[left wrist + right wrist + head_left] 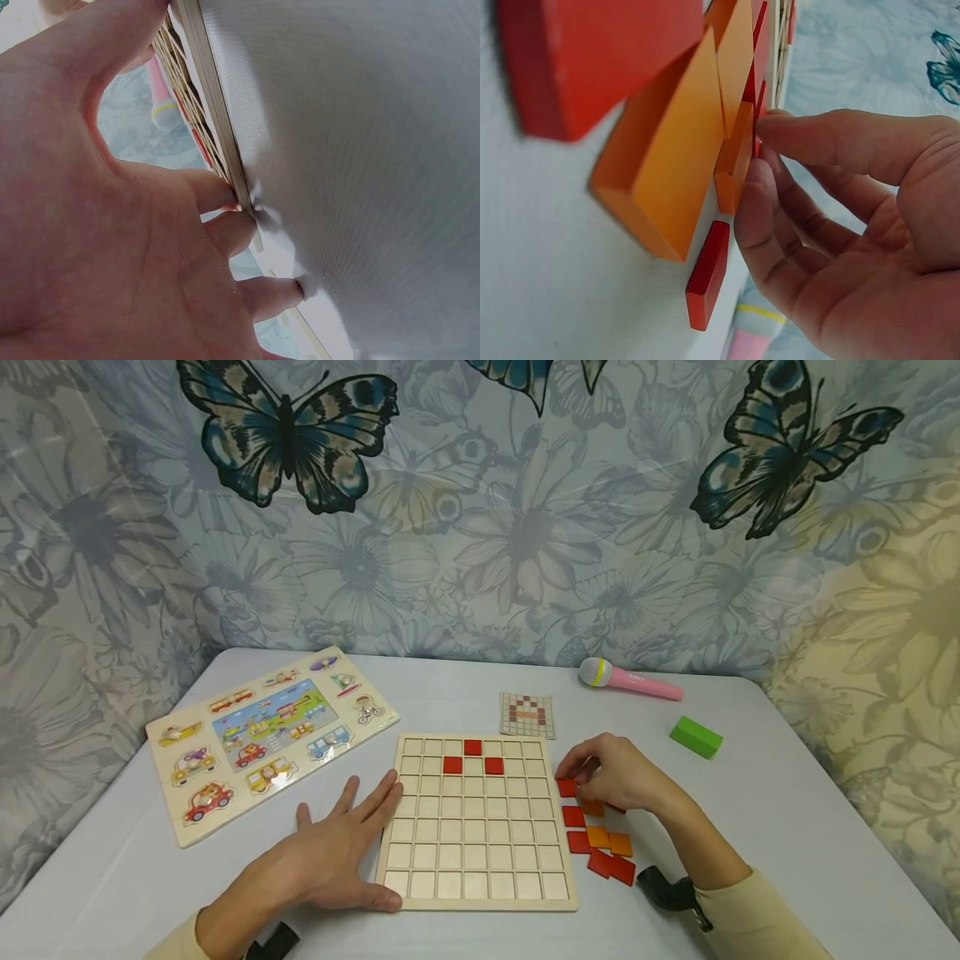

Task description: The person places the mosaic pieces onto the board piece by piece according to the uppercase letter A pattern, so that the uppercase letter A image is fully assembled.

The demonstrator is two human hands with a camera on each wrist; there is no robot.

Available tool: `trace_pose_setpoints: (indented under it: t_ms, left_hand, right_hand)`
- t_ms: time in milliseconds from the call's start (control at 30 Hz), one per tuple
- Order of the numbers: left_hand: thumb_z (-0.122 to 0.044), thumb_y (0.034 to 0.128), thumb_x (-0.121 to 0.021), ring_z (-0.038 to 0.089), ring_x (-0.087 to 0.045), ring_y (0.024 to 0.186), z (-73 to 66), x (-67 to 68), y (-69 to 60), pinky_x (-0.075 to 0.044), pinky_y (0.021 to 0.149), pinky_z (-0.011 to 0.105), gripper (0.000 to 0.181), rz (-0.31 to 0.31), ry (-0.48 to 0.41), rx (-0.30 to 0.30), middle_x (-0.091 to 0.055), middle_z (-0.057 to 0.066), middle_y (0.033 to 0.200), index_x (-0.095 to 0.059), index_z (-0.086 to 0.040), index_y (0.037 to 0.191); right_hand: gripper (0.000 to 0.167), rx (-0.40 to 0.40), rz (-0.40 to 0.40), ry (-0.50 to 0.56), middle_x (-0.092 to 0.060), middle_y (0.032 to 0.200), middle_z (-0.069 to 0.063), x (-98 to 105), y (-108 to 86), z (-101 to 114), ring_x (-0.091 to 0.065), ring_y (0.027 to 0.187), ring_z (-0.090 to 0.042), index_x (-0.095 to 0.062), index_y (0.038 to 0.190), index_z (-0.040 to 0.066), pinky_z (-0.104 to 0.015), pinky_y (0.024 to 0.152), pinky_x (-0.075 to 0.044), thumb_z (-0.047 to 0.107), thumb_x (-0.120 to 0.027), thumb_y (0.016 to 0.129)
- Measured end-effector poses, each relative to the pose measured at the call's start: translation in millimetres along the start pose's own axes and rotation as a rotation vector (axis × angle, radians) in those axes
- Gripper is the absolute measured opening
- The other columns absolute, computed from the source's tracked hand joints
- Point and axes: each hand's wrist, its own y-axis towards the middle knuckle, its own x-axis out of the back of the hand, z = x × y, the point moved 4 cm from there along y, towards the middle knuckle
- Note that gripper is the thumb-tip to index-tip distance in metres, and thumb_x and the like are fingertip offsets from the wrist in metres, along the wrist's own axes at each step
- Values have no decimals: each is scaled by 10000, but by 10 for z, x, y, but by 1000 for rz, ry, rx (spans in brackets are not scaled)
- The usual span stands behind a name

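Observation:
A wooden grid board (448, 833) lies flat on the white table, with three red tiles, one of them a top-row tile (472, 747), set in its upper cells. My left hand (333, 856) spreads along the board's left edge, thumb at the lower corner and fingertips touching the side. By the board's right edge, my right hand (618, 774) pinches a red tile (759, 142) between thumb and fingers, low among the loose pieces. Around it lie several loose red tiles (573, 817) and orange tiles (619, 844); the hand partly covers some of them.
A small pattern card (527, 715) lies behind the board. At the left is a picture puzzle board (273, 743) with vehicles. A pink toy microphone (645, 683) and a green block (696, 737) lie toward the back right. A patterned cloth hangs behind the table.

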Motion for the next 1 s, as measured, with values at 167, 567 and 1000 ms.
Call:
trace_pose_setpoints:
  t_ms: [167, 567, 1000]
  left_hand:
    - [-785, 685, -788, 519, -118, 1582, -10, 18, -5, -174, 930, 959, 1342, 9, 3, 1, 0, -15, 1777, -158, -153, 1687]
    - [-782, 681, -798, 507, -121, 1586, -11, 15, -1, -172, 938, 957, 1338, 5, -6, 9, -12, -29, 1777, -166, -166, 1687]
    - [-790, 677, -794, 500, -130, 1588, -19, 15, 0, -167, 931, 961, 1346, 3, -10, 7, -23, -28, 1777, -165, -160, 1686]
  right_hand:
    - [247, 5, 4, -5, -707, 880, -41, -1, 5, 12, -607, 810, -191, -793, 978, 90, -332, 666, -541, -38, -764, 769]
    - [259, -9, -23, -47, -675, 870, -27, -27, 12, 57, -578, 811, -194, -790, 963, 106, -327, 697, -525, -54, -782, 759]
    - [243, -4, -49, -62, -702, 936, -39, 15, -21, 60, -591, 831, -201, -810, 1000, 109, -319, 628, -534, -31, -772, 805]
